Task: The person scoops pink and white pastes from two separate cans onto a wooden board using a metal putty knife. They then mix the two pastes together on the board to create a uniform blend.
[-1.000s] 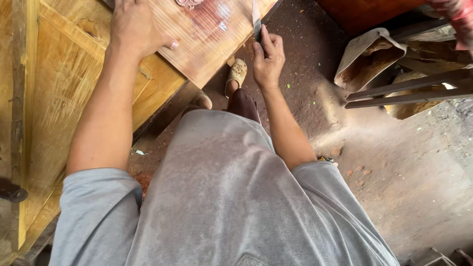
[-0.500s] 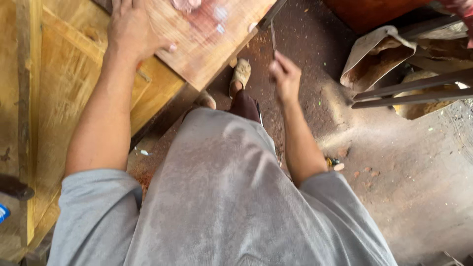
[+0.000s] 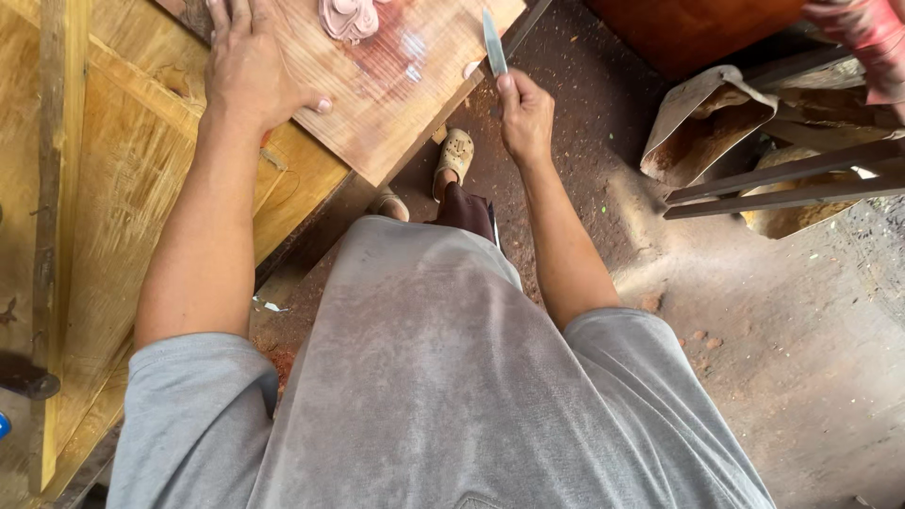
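Board (image 3: 396, 85) is pressed flat under splayed left hand (image 3: 247, 61); blade (image 3: 493, 42) is gripped, protruding above clenched right hand (image 3: 525, 118) fingers.

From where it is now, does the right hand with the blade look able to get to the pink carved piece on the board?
Probably yes. The right hand holds the blade just off the board's edge, and bare board lies between it and the pink carving. The left hand presses down on the far side, out of that path.
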